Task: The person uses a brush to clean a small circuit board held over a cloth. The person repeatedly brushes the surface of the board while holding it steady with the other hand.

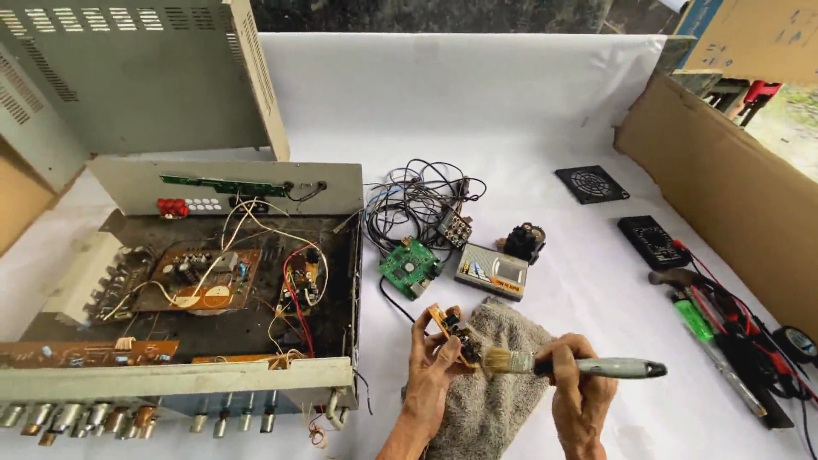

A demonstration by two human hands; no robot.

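White-covered table point(528, 111) under my work. On it: opened amplifier chassis point(196, 281) at left, grey towel point(494, 383) near me, green circuit board point(411, 267) beside a tangle of wires point(417, 200), black fan grille point(591, 184), black multimeter point(653, 242), hand tools point(724, 341) at right.

Makeshift electronics repair workbench, opened amplifier chassis point(183, 281), loose circuit boards point(411, 267), multimeter point(653, 241), screwdrivers point(724, 358), white sheet point(477, 102)
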